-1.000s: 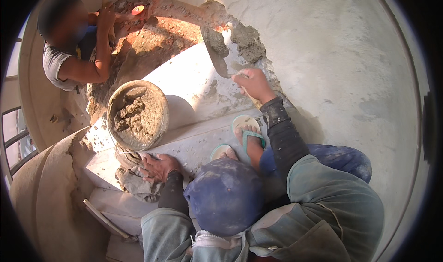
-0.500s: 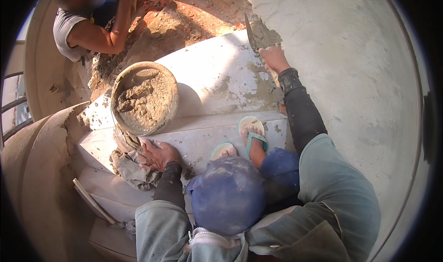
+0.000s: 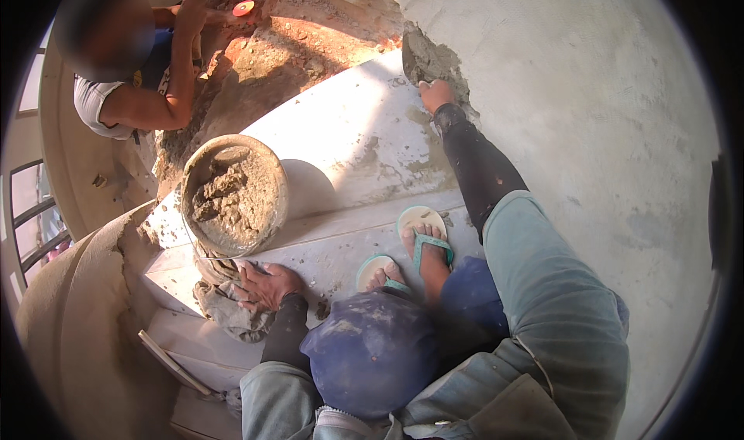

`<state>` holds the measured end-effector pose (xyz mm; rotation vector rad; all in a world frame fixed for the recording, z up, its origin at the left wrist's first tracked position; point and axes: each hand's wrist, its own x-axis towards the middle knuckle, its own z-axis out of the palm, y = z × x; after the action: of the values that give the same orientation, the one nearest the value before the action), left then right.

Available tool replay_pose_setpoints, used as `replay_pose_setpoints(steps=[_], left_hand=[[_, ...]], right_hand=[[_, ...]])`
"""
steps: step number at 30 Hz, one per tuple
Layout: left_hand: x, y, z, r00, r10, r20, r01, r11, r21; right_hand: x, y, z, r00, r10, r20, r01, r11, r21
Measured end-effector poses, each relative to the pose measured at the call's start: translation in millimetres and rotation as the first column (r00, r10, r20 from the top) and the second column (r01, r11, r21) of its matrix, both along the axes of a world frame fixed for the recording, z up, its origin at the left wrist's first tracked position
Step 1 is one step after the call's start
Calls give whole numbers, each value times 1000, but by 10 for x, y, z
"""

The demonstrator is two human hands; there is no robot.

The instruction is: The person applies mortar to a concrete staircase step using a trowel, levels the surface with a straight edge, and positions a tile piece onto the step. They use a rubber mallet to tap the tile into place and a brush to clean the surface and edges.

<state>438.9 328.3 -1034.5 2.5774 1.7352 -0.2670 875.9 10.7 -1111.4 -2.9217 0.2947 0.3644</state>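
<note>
My right hand (image 3: 438,96) is closed round a trowel (image 3: 411,62), its blade tilted against the wet grey mortar (image 3: 442,64) where the white step meets the wall; the handle is mostly hidden in my fist. My left hand (image 3: 270,286) lies with fingers spread on the tiled step, its fingertips on a crumpled, dirty grey rag (image 3: 229,304). Just beyond that hand stands a round bucket (image 3: 280,207) with wet mortar (image 3: 236,200) inside.
At the far left a person (image 3: 147,103) crouches beside rough, broken ground (image 3: 287,48), near a round red disc (image 3: 243,8). A curved plastered wall (image 3: 589,130) rises on my right. A pale strip (image 3: 174,362) leans on the lower steps. My sandalled feet (image 3: 426,238) stand on a step.
My right hand and the trowel have moved a little up and left, the blade now turned against the mortar. My left hand stays on the step by the rag. The whole view has shifted slightly.
</note>
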Motion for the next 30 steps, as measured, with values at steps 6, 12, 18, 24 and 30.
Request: replay_pose_setpoints(steps=[6, 12, 18, 24, 30], left_hand=[[-60, 43, -57, 1000, -2, 20, 1, 999, 42], [-37, 27, -28, 1000, -23, -3, 23, 999, 39], [-129, 44, -109, 998, -53, 19, 50, 990, 132], [15, -27, 83, 1000, -8, 22, 8, 1000, -27], [-41, 9, -5, 995, 21, 98, -20, 1000, -13]], right_hand=[[-341, -116, 625, 1000, -1, 14, 1, 1000, 21], [-917, 8, 1195, 984, -126, 124, 119, 991, 67], [-1610, 474, 1762, 974, -28, -225, 150, 822, 550], [-1447, -331, 1504, 735, 51, -676, 494, 643, 585], [-1330, 89, 2121, 989, 30, -147, 14, 957, 290]])
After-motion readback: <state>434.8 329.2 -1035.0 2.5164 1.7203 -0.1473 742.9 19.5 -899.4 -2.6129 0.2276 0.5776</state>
